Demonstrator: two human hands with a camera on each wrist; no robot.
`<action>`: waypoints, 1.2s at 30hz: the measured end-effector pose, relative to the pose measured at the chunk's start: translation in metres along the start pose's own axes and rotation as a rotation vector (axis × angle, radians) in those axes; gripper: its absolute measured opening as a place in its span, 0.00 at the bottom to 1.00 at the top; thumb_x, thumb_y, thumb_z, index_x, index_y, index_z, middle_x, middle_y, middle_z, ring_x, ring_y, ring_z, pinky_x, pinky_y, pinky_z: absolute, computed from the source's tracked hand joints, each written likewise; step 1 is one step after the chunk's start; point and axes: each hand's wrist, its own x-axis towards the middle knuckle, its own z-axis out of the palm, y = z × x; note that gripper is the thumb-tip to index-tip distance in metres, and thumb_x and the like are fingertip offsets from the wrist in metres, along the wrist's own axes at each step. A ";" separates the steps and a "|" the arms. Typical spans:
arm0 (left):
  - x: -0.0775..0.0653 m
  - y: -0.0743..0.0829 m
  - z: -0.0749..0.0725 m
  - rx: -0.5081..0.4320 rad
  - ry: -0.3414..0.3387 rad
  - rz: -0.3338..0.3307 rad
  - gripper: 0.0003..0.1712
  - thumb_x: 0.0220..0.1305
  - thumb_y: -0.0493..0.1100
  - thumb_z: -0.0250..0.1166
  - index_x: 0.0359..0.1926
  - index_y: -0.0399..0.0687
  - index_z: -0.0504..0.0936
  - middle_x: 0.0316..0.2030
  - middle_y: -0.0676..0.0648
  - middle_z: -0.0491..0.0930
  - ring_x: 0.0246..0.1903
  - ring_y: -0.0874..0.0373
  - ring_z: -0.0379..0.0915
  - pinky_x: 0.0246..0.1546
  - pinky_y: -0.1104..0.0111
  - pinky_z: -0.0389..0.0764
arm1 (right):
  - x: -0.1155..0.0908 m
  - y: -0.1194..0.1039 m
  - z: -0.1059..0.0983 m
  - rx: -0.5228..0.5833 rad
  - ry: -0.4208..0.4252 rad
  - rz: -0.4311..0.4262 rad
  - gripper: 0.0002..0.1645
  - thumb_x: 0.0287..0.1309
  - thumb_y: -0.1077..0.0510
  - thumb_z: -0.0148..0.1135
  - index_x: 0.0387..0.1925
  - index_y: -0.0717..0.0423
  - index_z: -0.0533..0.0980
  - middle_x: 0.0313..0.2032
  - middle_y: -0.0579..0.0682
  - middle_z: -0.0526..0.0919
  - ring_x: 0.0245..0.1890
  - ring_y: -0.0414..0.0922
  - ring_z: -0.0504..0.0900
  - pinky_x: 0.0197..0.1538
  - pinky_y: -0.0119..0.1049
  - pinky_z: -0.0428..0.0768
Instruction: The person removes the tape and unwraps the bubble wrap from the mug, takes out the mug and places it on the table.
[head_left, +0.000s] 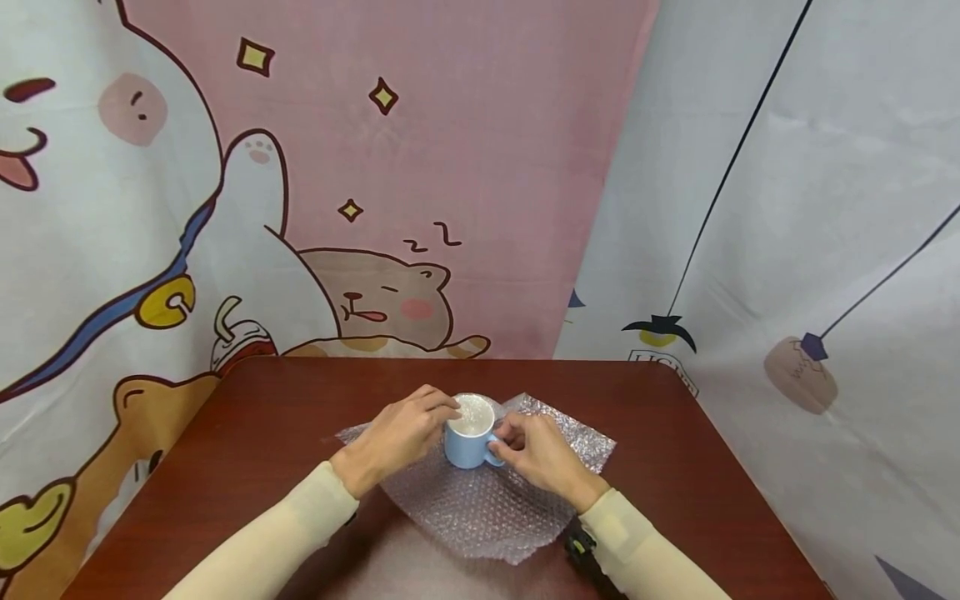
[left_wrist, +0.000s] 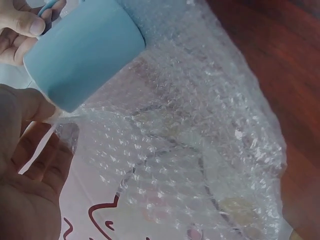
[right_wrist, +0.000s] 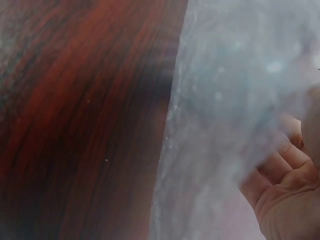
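A light blue mug with a pale inside stands upright on a sheet of bubble wrap. With thumb and fingers my right hand pinches the mug's handle, on its right side. The left hand is at the left of the mug's rim, its fingers over the mouth. In the left wrist view, the left thumb lies by the rim, and a lifted edge of the bubble wrap runs up to the curled fingers. In the right wrist view the wrap blurs and partly hides the right fingers.
The dark red-brown wooden table lies under the wrap. A printed cloth with cartoon animals hangs behind the table, and a pale cloth hangs on the right. The wrap's far corner reaches out to the right of the mug.
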 end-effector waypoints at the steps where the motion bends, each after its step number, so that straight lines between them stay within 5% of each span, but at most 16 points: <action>1: 0.000 0.000 0.001 -0.002 0.004 -0.001 0.18 0.73 0.29 0.77 0.60 0.43 0.95 0.61 0.47 0.93 0.64 0.52 0.87 0.60 0.64 0.94 | 0.000 0.000 0.000 0.003 0.002 0.000 0.08 0.73 0.62 0.81 0.36 0.50 0.88 0.35 0.44 0.95 0.34 0.30 0.91 0.40 0.23 0.89; 20: 0.003 -0.004 0.005 -0.026 0.085 -0.072 0.15 0.70 0.33 0.84 0.56 0.44 0.97 0.59 0.48 0.94 0.60 0.53 0.90 0.57 0.65 0.95 | 0.001 0.001 -0.001 -0.009 0.011 0.000 0.09 0.72 0.63 0.81 0.36 0.50 0.87 0.34 0.46 0.95 0.34 0.30 0.92 0.39 0.23 0.89; 29: 0.006 -0.011 0.008 -0.050 0.197 -0.096 0.14 0.66 0.35 0.88 0.51 0.47 0.97 0.48 0.52 0.95 0.49 0.58 0.91 0.49 0.68 0.95 | 0.000 0.000 0.000 -0.002 0.009 0.002 0.10 0.72 0.62 0.81 0.35 0.50 0.87 0.35 0.46 0.95 0.35 0.31 0.93 0.40 0.22 0.89; 36: 0.012 -0.010 0.009 -0.115 0.217 -0.169 0.08 0.72 0.40 0.84 0.49 0.49 0.95 0.45 0.51 0.95 0.44 0.55 0.93 0.46 0.65 0.96 | 0.001 0.001 0.000 0.004 -0.003 0.001 0.09 0.73 0.62 0.81 0.36 0.50 0.87 0.34 0.45 0.95 0.34 0.30 0.93 0.39 0.23 0.89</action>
